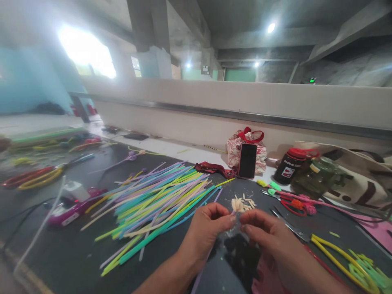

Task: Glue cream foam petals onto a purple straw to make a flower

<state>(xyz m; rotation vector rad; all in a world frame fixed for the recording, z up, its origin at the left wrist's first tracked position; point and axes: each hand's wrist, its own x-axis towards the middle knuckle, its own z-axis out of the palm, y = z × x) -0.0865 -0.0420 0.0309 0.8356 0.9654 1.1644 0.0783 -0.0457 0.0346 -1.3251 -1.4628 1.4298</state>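
My left hand (208, 228) is closed in a pinch on a light purple pipe cleaner (197, 282), whose length trails down toward the table's near edge. At the pinched tip is a cream flower-like tuft (237, 205). Just right of it, my right hand (269, 234) has its thumb and fingertips drawn together; anything between them is too small to make out. Short cream cut pieces (251, 203) lie scattered on the dark table beyond my fingertips. A loose spread of pastel pipe cleaners (159, 200) lies to the left.
Yellow-handled scissors (330, 253) and red-handled scissors (292, 204) lie at right, near pink and green pipe-cleaner flowers (306, 204). A phone (247, 161) leans on a patterned bag (234, 145). Behind stand a dark bottle (288, 167) and a green jug (317, 175). A purple power strip (65, 212) is left.
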